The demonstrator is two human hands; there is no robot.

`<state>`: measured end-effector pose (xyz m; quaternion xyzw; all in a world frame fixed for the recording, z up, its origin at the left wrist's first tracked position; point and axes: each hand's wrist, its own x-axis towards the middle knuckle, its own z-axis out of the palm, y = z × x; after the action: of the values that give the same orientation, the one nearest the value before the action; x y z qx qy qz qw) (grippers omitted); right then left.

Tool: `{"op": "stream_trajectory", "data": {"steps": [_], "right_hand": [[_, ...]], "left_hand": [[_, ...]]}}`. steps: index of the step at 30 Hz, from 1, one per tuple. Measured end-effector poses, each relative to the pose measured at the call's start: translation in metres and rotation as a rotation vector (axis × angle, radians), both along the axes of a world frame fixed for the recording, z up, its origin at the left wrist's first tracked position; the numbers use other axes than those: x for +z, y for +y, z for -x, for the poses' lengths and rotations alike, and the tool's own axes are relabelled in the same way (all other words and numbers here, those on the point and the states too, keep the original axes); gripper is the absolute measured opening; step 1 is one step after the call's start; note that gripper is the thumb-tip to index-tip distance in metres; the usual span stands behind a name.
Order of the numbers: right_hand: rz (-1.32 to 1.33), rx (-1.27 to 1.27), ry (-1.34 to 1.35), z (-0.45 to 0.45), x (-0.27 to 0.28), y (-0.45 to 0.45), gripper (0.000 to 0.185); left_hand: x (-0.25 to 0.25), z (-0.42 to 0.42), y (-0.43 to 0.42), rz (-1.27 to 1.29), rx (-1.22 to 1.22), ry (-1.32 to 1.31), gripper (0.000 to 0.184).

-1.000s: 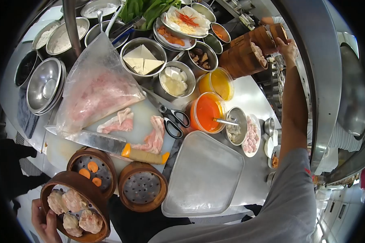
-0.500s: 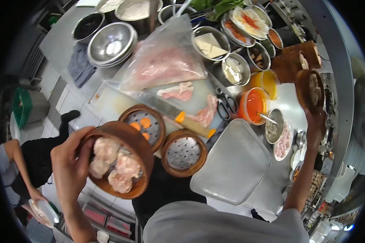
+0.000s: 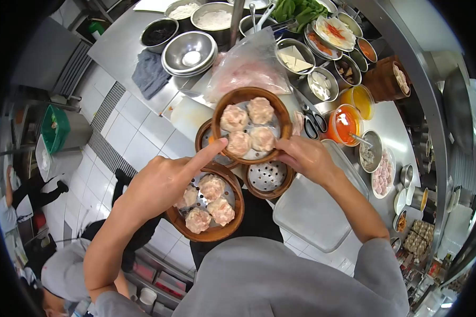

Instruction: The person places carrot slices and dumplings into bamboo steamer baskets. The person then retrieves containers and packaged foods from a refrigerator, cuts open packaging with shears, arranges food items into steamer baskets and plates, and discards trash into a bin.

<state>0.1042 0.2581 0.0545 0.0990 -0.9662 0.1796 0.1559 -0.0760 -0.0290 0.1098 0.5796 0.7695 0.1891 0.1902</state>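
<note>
My right hand (image 3: 309, 158) grips the right rim of a round wooden steamer basket (image 3: 285, 116) holding several pale pink siu mai (image 3: 261, 111). My left hand (image 3: 161, 182) is closed at the upper left side of a second steamer basket (image 3: 239, 208), which also holds siu mai (image 3: 220, 211) and hangs out past the table edge. Its index finger points out to the lower left rim of the right-hand basket; the other fingertips are mostly hidden. Behind these, a third basket (image 3: 201, 138) is partly covered. A basket with a bare perforated metal liner (image 3: 267, 174) stands beside it.
A metal tray (image 3: 317, 211) lies at the front right. Scissors (image 3: 314, 124), a tub of orange liquid (image 3: 346, 124) and stacked baskets (image 3: 378, 82) stand farther right. A bag of meat (image 3: 243, 74) and metal bowls (image 3: 189, 53) lie behind. Another person (image 3: 66, 269) is at lower left.
My right hand has brought a basket of siu mai from the right side to the middle. The left basket has moved right and levelled out. The whole view has shifted.
</note>
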Motion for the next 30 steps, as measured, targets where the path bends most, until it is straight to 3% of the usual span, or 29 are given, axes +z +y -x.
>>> {"op": "stream_trajectory", "data": {"steps": [6, 9, 18, 20, 26, 30], "right_hand": [[-0.042, 0.280, 0.014, 0.054, 0.037, -0.016, 0.039], [-0.061, 0.346, 0.014, 0.069, 0.048, -0.022, 0.038], [-0.074, 0.458, -0.028, 0.084, 0.042, -0.024, 0.039], [-0.027, 0.467, -0.007, 0.084, 0.037, -0.020, 0.025], [-0.029, 0.457, -0.091, 0.083, 0.027, -0.002, 0.029], [0.027, 0.433, 0.151, 0.068, 0.013, 0.006, 0.031]], "left_hand": [[0.002, -0.002, -0.033, 0.003, 0.054, 0.027, 0.061], [0.002, 0.000, -0.048, 0.050, 0.231, 0.090, 0.041], [-0.006, -0.004, -0.055, 0.001, 0.104, 0.171, 0.044], [-0.012, -0.008, -0.050, -0.025, 0.068, 0.184, 0.045], [-0.023, -0.017, -0.041, -0.078, 0.012, 0.257, 0.051], [-0.023, -0.018, -0.049, -0.114, 0.121, 0.188, 0.044]]}}
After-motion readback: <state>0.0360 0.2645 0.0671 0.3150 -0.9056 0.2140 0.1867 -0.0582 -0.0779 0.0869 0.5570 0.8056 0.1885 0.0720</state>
